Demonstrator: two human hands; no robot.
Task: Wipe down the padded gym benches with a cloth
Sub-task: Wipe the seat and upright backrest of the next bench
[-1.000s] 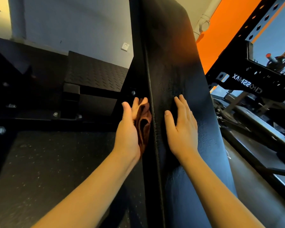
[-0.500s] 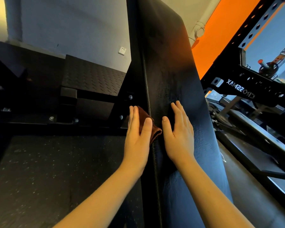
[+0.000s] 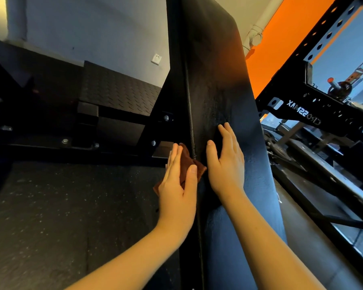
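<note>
Bench pad (image 3: pixel 218 84) upholstered in black grained vinyl with a slight sheen, cloth (image 3: pixel 187 164) of matt brown soft-napped fabric, floor (image 3: pixel 71 216) of rough speckled black rubber, rack frame (image 3: pixel 298 109) of black painted perforated metal.

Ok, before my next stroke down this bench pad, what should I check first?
1. Cloth under the wiping hand: ok. The left hand presses the brown cloth with straight fingers.
2. Cloth touching the pad: ok. It lies against the left edge of the bench pad, beside the seam.
3. Pad braced: ok. The right hand lies flat on the front face.
4. Cloth spread out: not ok. It looks bunched, and a corner pokes out past the thumb.
5. Cloth damp and clean: cannot tell.
6. Edge below wiped: cannot tell, too dark.
</note>
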